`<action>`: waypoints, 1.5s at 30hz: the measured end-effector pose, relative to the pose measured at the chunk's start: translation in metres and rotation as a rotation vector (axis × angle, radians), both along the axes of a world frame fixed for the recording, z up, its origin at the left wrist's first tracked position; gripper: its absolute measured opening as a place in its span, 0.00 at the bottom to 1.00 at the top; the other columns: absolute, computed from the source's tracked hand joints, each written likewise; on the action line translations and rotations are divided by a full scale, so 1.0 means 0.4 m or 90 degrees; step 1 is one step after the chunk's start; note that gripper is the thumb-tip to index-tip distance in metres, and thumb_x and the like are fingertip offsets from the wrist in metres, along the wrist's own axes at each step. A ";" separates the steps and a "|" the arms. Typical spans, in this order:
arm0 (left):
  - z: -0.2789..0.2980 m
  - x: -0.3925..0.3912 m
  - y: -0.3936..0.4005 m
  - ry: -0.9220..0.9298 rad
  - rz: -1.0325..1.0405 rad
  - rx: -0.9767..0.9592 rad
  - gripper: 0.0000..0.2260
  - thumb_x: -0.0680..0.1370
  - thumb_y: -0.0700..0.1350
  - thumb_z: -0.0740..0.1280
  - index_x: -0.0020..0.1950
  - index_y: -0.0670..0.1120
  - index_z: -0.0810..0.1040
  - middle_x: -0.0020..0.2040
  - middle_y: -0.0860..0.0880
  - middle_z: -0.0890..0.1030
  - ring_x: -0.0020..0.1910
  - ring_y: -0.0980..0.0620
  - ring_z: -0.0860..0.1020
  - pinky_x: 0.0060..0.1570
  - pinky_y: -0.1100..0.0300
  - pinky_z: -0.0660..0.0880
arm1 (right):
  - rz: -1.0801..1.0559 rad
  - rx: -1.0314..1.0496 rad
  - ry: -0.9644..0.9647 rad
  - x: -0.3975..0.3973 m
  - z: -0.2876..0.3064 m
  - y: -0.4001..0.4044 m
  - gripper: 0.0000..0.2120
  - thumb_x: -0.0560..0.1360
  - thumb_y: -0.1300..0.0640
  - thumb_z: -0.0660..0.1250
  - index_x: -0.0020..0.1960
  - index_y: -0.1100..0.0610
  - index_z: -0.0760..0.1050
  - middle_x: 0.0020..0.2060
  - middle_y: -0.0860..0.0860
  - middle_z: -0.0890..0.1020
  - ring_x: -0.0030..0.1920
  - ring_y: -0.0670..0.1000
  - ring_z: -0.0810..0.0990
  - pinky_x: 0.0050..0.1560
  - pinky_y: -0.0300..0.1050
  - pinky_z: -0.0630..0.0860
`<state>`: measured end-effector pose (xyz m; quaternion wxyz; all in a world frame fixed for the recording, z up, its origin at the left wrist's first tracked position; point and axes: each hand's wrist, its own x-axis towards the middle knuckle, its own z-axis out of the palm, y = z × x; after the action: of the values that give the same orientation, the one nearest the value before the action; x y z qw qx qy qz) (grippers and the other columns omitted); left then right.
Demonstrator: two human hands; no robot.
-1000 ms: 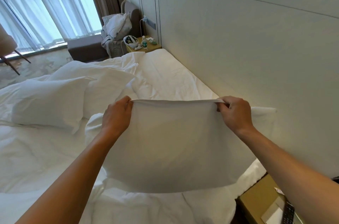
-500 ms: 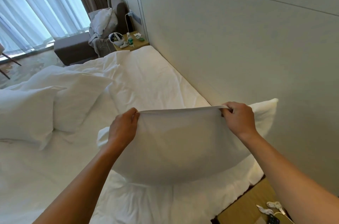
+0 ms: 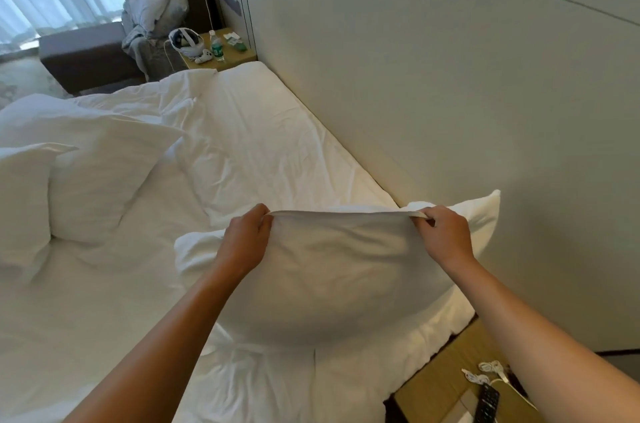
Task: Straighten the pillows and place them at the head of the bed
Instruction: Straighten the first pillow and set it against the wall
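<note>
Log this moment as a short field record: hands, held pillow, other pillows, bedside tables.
left hand: gripping the held pillow's top edge, left end
right hand: gripping the same edge, right end
held pillow: white, hanging from that edge, close to the wall panel; whether its bottom rests on the bed cannot be told
other pillows: two, white, lying left on the bed
far bedside table: bottle, headset, small items
near bedside table: remote control, white cables

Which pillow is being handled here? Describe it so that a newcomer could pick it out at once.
Start at the pale headboard wall along the bed's right side. The pillow is the one against it at the near end, pinched along its top edge by both hands; the other two pillows lie untouched far left.
</note>
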<state>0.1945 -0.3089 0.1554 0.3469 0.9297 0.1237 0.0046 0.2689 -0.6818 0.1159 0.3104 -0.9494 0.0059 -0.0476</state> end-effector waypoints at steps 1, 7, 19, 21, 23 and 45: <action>-0.003 0.003 0.011 0.014 -0.016 0.001 0.10 0.84 0.47 0.59 0.46 0.48 0.76 0.37 0.47 0.80 0.38 0.46 0.79 0.43 0.49 0.78 | -0.007 -0.007 0.006 -0.001 0.007 0.003 0.10 0.81 0.52 0.67 0.46 0.53 0.85 0.40 0.49 0.80 0.43 0.55 0.78 0.40 0.46 0.68; -0.026 0.018 0.038 0.053 -0.065 0.015 0.14 0.84 0.44 0.61 0.40 0.40 0.76 0.35 0.43 0.79 0.37 0.42 0.78 0.41 0.48 0.76 | -0.034 -0.037 0.019 -0.010 0.019 0.021 0.10 0.82 0.52 0.65 0.55 0.52 0.85 0.50 0.51 0.84 0.49 0.56 0.81 0.47 0.47 0.71; 0.052 0.083 0.027 -0.014 -0.025 0.092 0.13 0.84 0.46 0.59 0.42 0.45 0.75 0.34 0.46 0.79 0.36 0.45 0.78 0.42 0.47 0.79 | -0.033 -0.105 -0.016 0.033 0.074 0.037 0.12 0.80 0.54 0.62 0.39 0.54 0.77 0.32 0.49 0.81 0.35 0.57 0.79 0.36 0.53 0.77; 0.079 0.101 0.029 -0.030 -0.029 0.104 0.13 0.85 0.46 0.59 0.42 0.45 0.75 0.35 0.46 0.79 0.36 0.45 0.78 0.43 0.47 0.79 | -0.033 -0.098 -0.028 0.039 0.103 0.040 0.12 0.80 0.54 0.63 0.39 0.54 0.77 0.32 0.50 0.81 0.36 0.58 0.79 0.36 0.53 0.77; 0.109 0.123 0.030 -0.054 -0.033 0.124 0.13 0.85 0.47 0.59 0.43 0.46 0.76 0.36 0.47 0.80 0.37 0.45 0.78 0.43 0.48 0.79 | -0.033 -0.096 -0.055 0.045 0.137 0.037 0.12 0.80 0.54 0.63 0.39 0.54 0.78 0.32 0.50 0.82 0.35 0.58 0.78 0.35 0.52 0.76; 0.136 0.384 -0.213 -0.164 -0.168 0.120 0.14 0.86 0.48 0.57 0.53 0.48 0.82 0.48 0.47 0.84 0.44 0.48 0.79 0.45 0.54 0.76 | -0.145 -0.075 -0.076 -0.139 0.282 -0.140 0.14 0.82 0.53 0.66 0.38 0.49 0.81 0.31 0.45 0.82 0.33 0.48 0.79 0.35 0.47 0.76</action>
<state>0.3483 -0.3939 0.2100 0.2691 0.9579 -0.0456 0.0895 0.2132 -0.7379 0.2289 0.2464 -0.9547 0.0924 -0.1389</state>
